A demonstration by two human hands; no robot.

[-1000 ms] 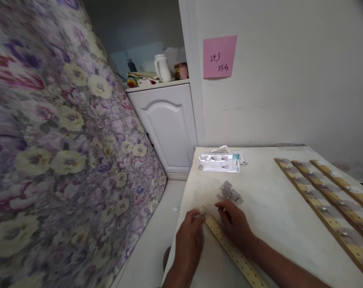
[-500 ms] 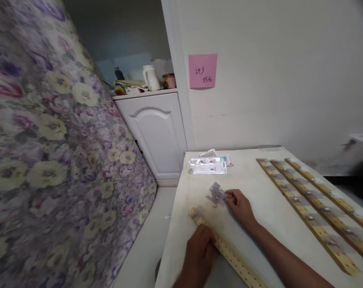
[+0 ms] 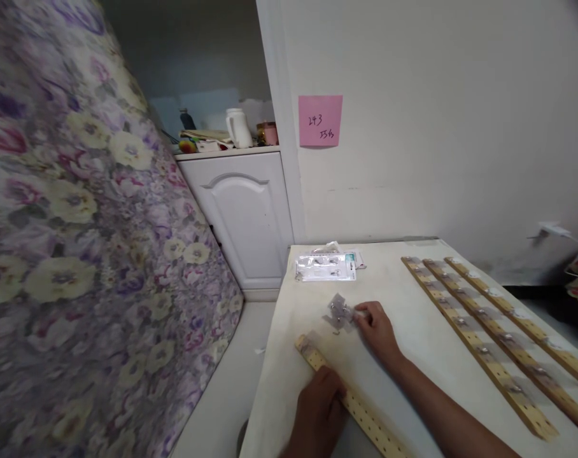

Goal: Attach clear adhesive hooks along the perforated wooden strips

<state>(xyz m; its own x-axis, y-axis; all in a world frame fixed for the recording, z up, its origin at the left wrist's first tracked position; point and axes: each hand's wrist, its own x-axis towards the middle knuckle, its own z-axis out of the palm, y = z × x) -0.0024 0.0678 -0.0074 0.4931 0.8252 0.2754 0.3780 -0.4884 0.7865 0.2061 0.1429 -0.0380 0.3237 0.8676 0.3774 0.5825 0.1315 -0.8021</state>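
A floral mattress point(image 3: 79, 222) leaned upright, filling the space left of the white table point(image 3: 413, 299). Beyond the table's far-left corner stood a white cabinet point(image 3: 241, 216), with a white jug point(image 3: 235, 128) and other small items on top. On the wall behind the table hung a pink sticky note point(image 3: 320, 121) with handwriting.

Three perforated wooden strips point(image 3: 489, 337) fitted with small metal hooks lay side by side on the table's right half. A fourth perforated wooden strip point(image 3: 351, 404) lay diagonally near the table's front-left edge. The left hand point(image 3: 320, 413) pressed flat on this strip, fingers curled over it, holding it down.

At the table's far-left end lay flat clear packets point(image 3: 326, 267) of hardware. Between those packets and the near strip, toward the table's middle, sat a small clear bag of metal hooks point(image 3: 339, 313). The right hand point(image 3: 377, 331) rested on the table just right of the bag, its fingertips point(image 3: 360, 313) pinching the bag's edge.
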